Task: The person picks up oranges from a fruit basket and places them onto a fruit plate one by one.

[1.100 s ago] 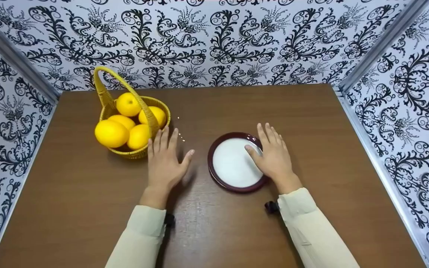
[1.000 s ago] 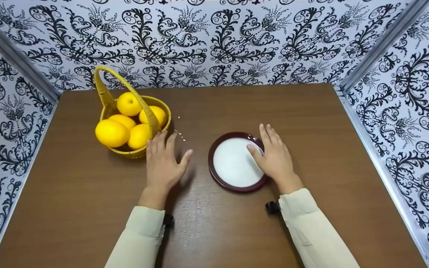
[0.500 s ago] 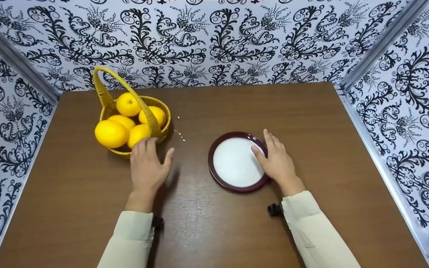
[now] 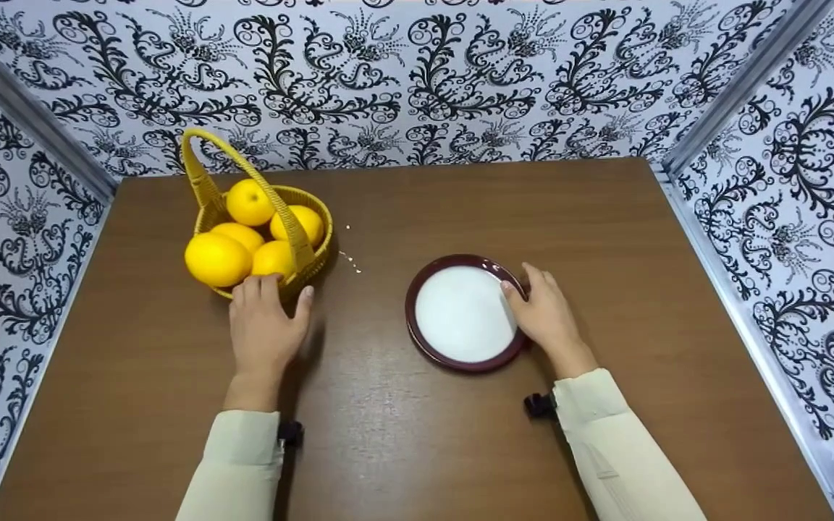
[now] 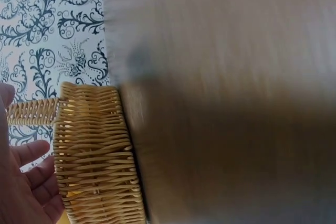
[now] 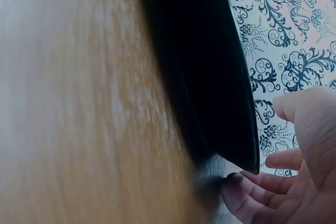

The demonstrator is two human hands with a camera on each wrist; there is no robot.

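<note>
My left hand [image 4: 263, 333] is at the front rim of a yellow wicker basket [image 4: 310, 269], fingers bent loosely over the rim near an orange-yellow fruit [image 4: 272, 259]. In the left wrist view its fingers [image 5: 46, 182] show beyond the basket's woven wall [image 5: 97, 156], and the thumb stands away from it. At the right edge of a white plate [image 4: 464, 315] with a dark maroon rim is my right hand [image 4: 549, 318]. Its thumb lies above the rim in the head view. In the right wrist view the fingers curve loosely around the plate's dark edge [image 6: 210, 77], fingertips right by it.
Several orange-yellow fruits fill the basket; one large fruit [image 4: 218, 259] bulges over its left side. A tall arched handle [image 4: 243, 166] spans it. The brown wooden table [image 4: 402, 449] ends at patterned walls [image 4: 460, 79] behind and at both sides.
My left hand has moved left and slightly back toward me, from the basket's right front to its front rim, fingers bending. My right hand has shifted right and nearer, to the plate's edge.
</note>
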